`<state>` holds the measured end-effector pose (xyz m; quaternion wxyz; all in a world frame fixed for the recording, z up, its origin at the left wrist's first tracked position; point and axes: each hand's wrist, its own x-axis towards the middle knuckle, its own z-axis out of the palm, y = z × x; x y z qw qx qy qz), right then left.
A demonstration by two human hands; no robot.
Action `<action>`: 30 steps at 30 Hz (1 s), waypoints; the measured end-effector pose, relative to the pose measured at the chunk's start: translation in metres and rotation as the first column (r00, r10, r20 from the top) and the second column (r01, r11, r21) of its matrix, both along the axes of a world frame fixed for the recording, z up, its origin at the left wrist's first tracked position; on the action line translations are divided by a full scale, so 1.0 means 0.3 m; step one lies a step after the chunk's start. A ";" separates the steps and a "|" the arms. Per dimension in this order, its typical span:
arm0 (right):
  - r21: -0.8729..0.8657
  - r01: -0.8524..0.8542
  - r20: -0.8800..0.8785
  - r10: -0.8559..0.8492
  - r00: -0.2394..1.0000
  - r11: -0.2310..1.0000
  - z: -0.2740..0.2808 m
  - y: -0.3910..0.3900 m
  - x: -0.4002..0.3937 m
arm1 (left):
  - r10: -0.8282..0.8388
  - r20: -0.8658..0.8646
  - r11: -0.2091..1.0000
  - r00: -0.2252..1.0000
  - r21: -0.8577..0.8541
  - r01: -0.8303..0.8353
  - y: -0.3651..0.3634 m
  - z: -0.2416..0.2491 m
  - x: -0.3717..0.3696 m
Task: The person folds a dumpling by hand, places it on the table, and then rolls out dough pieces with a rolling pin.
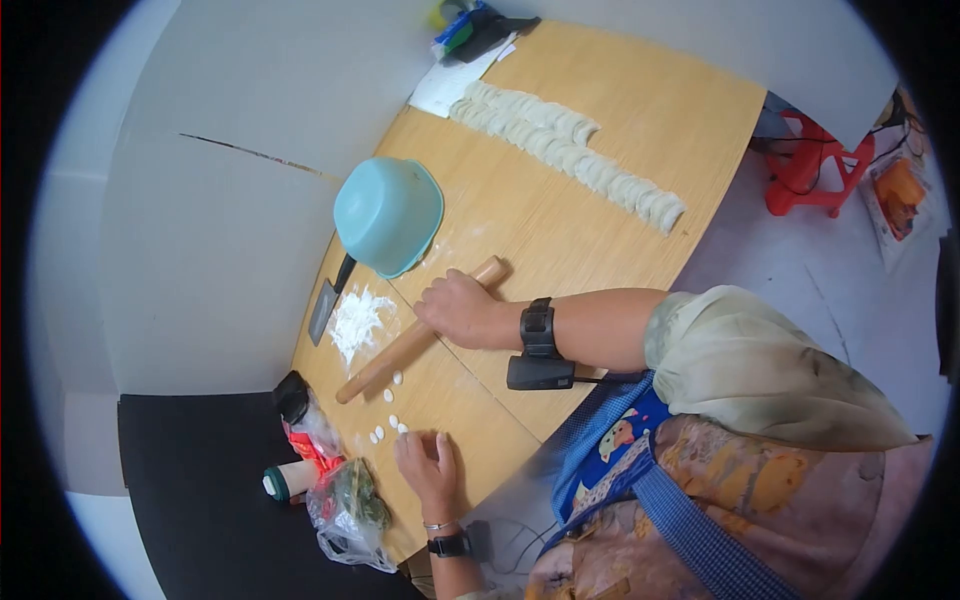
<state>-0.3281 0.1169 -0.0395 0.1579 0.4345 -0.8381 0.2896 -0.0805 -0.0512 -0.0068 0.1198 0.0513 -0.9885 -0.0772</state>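
My right hand (pixel 460 308) is wrapped around the upper part of a wooden rolling pin (pixel 385 365), which lies slantwise on the table. My left hand (pixel 425 465) is palm down near the table edge, thumb and fingers apart. Its fingertips come right up to a small white dough piece (pixel 402 428). Several more small dough pieces (pixel 389 395) lie between it and the pin's lower end. Beyond the pin spreads a patch of white flour (pixel 358 322). A dough scraper (pixel 322 312) with a dark handle rests beside the flour.
An upturned light-blue basin (pixel 385 215) stands on the wooden table (pixel 640 110). Overlapping rows of round dough wrappers (pixel 570 155) lie farther along. Plastic bags (pixel 350 510) and a white roll (pixel 290 480) sit at the near-left end. A red stool (pixel 815 165) is on the floor.
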 end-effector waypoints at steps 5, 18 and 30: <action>-0.107 0.002 -0.023 -0.005 1.000 0.994 -0.019 -0.004 -0.005 | -0.076 -0.051 0.997 0.996 0.023 0.077 0.024 -0.044 -0.069; 0.025 -0.008 -0.016 0.008 1.000 1.000 0.003 0.004 0.005 | -0.154 0.182 0.986 0.971 -0.037 0.163 -0.019 -0.053 -0.090; -0.109 0.000 -0.009 -0.001 1.000 0.994 -0.012 -0.009 -0.011 | 0.166 -0.093 0.967 0.982 -0.178 -0.180 -0.402 -0.069 -0.177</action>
